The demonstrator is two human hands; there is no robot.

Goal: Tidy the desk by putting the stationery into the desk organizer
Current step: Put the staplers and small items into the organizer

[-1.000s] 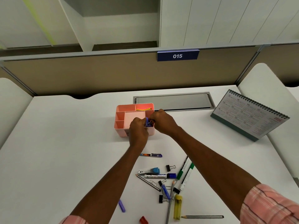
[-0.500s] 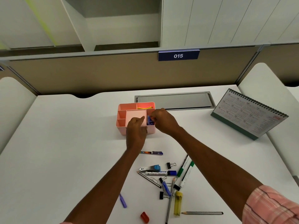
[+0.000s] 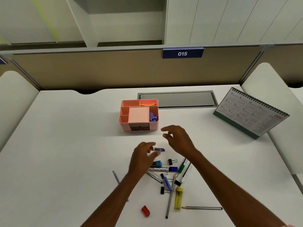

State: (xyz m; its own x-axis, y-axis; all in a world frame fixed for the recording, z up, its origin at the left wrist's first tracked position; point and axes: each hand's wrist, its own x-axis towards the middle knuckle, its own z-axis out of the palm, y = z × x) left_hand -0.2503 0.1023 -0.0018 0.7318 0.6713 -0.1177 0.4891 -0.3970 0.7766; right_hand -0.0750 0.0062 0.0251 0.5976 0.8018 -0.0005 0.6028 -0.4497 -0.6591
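A pink desk organizer (image 3: 138, 126) stands mid-desk. A purple stapler (image 3: 153, 117) lies in its right compartment and yellow strips (image 3: 148, 104) in the back one. My left hand (image 3: 142, 158) hovers with loose fingers over a small blue pen (image 3: 159, 149), holding nothing. My right hand (image 3: 178, 139) hangs open just right of it, above the desk. Nearer me lies a heap of stationery: a blue marker (image 3: 164, 169), green markers (image 3: 183, 166), binder clips (image 3: 172, 161), pencils (image 3: 170, 195), a yellow lighter-shaped item (image 3: 178, 198) and a red sharpener (image 3: 145, 211).
A desk calendar (image 3: 250, 113) stands at the right. A grey cable hatch (image 3: 177, 99) sits behind the organizer, and a partition with a "015" sign (image 3: 182, 53) closes the back. A purple pen (image 3: 116, 177) lies by my left forearm.
Both hands have left the organizer and drawn back toward me. The purple stapler they held now lies in the right compartment. My left hand has dropped over the small blue pen.
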